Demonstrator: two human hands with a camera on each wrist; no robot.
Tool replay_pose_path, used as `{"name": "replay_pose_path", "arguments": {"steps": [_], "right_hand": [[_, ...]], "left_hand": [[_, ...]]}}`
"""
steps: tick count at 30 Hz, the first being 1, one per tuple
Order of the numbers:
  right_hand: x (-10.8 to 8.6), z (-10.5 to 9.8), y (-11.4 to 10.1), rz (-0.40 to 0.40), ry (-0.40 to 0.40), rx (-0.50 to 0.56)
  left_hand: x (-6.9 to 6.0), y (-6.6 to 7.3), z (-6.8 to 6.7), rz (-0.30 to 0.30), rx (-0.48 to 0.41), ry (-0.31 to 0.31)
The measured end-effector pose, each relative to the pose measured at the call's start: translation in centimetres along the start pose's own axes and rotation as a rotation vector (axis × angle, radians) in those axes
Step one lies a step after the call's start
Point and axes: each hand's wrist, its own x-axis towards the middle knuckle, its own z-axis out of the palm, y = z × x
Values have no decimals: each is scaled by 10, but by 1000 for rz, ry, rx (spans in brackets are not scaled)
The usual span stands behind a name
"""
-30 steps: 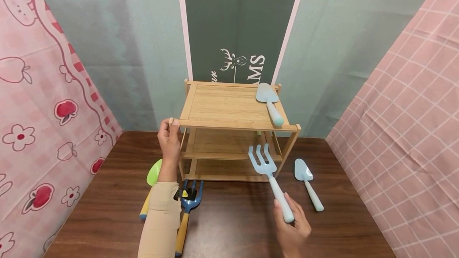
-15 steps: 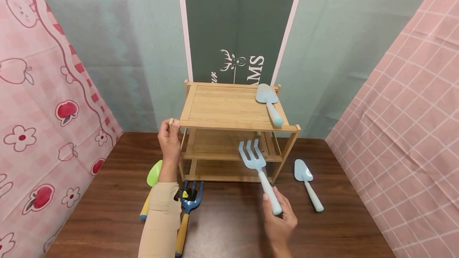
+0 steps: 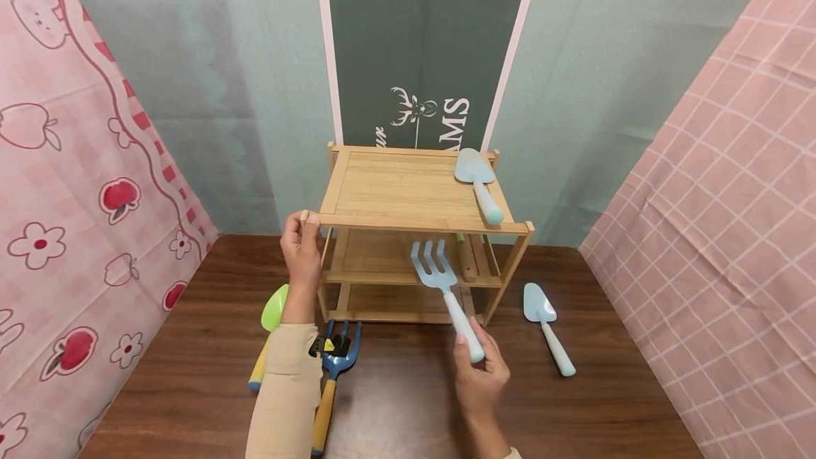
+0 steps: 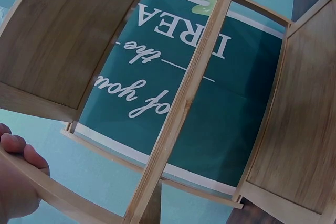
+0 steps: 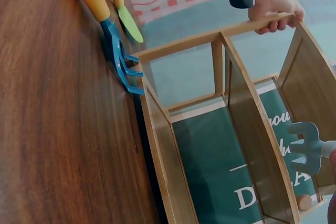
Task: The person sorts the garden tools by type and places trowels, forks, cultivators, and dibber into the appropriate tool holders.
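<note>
My left hand point(image 3: 301, 250) grips the front left corner of a wooden three-tier shelf point(image 3: 408, 220), fingers curled round the frame. In my right hand point(image 3: 481, 374) is a light blue hand fork point(image 3: 460, 321), held by the butt of its handle, tines up before the middle tier. A light blue trowel point(image 3: 479, 183) lies on the top board at the right. On the middle tier, a tool with a wooden handle point(image 3: 467, 261) and a bit of green shows at the right; its head is mostly hidden. The right wrist view shows the fork's tines point(image 5: 306, 147) near the middle opening.
Right of the shelf, another light blue trowel point(image 3: 548, 328) lies on the dark wooden table point(image 3: 395, 402). At the left are a blue hand fork with a yellow handle point(image 3: 325, 406) and a green trowel point(image 3: 274, 309), both partly behind my left arm. Cloth curtains surround the table.
My right hand has carried the light blue fork left and slightly up, in front of the middle tier. More of the wooden handle there shows now. My left hand stays on the shelf corner.
</note>
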Motion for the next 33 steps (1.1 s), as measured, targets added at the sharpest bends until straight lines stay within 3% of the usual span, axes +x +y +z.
{"name": "replay_pose_path", "arguments": {"steps": [13, 23, 33], "right_hand": [[6, 23, 10, 59, 6, 4], [16, 36, 20, 187, 7, 49], [25, 49, 29, 325, -27, 278]], "left_hand": [[0, 3, 0, -8, 4, 4], [1, 4, 1, -24, -16, 5], [1, 2, 0, -15, -12, 6]]}}
